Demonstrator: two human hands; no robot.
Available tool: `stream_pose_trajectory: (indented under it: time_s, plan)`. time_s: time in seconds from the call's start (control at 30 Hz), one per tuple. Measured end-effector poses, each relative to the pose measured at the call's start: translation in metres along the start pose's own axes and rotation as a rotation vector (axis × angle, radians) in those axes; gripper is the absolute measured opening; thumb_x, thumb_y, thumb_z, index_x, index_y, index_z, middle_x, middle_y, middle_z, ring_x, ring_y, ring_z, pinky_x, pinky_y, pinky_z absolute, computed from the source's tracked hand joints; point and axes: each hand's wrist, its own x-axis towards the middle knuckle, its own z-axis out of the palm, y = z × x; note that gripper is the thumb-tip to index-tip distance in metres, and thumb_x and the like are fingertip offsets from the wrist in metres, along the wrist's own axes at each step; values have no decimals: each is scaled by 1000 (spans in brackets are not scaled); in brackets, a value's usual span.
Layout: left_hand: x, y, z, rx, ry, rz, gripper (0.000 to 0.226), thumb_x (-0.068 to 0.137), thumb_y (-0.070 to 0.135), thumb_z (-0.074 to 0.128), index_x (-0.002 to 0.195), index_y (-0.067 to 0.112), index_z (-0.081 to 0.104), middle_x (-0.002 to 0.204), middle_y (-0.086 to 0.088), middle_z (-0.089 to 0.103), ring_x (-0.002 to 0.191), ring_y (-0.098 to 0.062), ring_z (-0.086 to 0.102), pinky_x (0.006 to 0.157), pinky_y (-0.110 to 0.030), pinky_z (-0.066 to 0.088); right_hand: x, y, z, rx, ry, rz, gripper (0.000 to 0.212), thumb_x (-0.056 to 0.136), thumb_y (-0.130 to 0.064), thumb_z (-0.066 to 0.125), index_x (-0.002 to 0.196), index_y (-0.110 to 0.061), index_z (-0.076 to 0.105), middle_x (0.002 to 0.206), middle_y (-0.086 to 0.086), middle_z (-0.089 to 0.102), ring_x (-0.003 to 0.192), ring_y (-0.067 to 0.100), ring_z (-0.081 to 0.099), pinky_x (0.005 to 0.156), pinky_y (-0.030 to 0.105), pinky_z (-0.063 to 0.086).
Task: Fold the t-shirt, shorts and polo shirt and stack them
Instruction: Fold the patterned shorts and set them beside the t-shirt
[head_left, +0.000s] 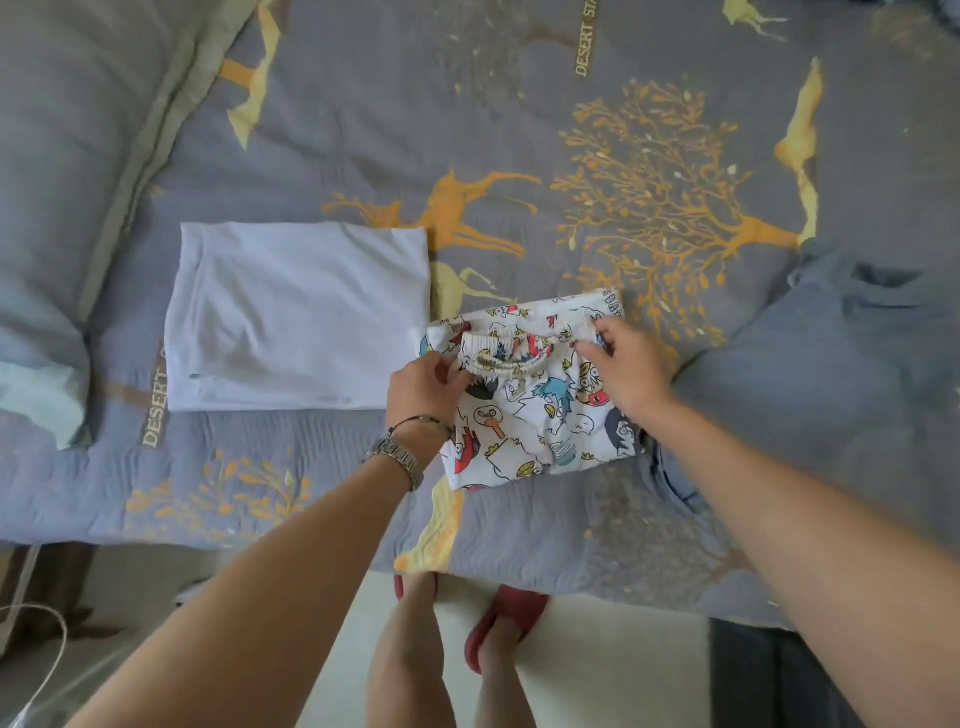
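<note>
White shorts with a cartoon print (530, 415) lie folded on the bed near its front edge, elastic waistband up. My left hand (423, 387) pinches the left end of the waistband. My right hand (626, 364) holds the fabric at the waistband's right end, fingers curled. A folded white t-shirt (296, 317) lies flat just left of the shorts, touching their upper left corner. A crumpled grey-blue garment (831, 374), probably the polo shirt, lies to the right of the shorts, partly under my right forearm.
The bed is covered with a grey quilt (363, 130) printed with orange deer and trees. A pillow (57, 182) lies at the left. My legs and red slippers (498, 629) stand on the pale floor below the bed edge. A cord (47, 654) hangs at lower left.
</note>
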Motion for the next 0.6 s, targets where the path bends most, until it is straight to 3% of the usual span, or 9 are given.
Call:
stream_pose_trajectory:
  time_s: [0.07,0.2,0.3,0.4,0.5,0.6]
  plan:
    - [15,-6,5,38,2,3,21,83,27,60,91,9,67,84,-9,69,76,-22,58,65,-24,39,14,2,9,-34,13,28,30,89,-26,59,114,-10,59,104,7,65,95,24,60,65,26,34]
    - [34,-13,12,130,34,-6,19,80,34,63,78,15,65,75,-4,66,75,-24,61,60,-25,40,34,15,27,-41,97,36,20,83,-28,67,94,-12,63,88,4,67,85,24,62,71,34,48]
    - [34,-14,13,167,82,-21,17,78,37,64,71,22,59,70,2,62,69,-21,56,55,-24,38,39,18,36,-88,157,67,21,79,-32,70,85,-15,60,87,5,63,88,26,59,71,36,47]
    - [26,-15,14,76,125,0,20,77,36,67,79,20,55,74,4,60,69,-18,54,58,-28,44,36,16,34,-185,233,139,43,72,-40,74,99,-13,54,110,11,53,108,30,46,86,40,39]
    - [6,-23,19,-92,181,-28,35,72,32,73,89,20,45,85,2,52,76,-17,52,61,-30,46,27,18,24,-152,284,214,75,58,-44,82,113,-8,46,120,13,46,115,30,40,94,38,31]
    - [-22,-40,28,-203,236,-82,50,67,28,78,97,25,38,97,3,45,92,-23,53,79,-36,50,22,31,17,103,127,357,86,43,-46,87,112,-8,53,112,10,59,105,25,57,90,38,47]
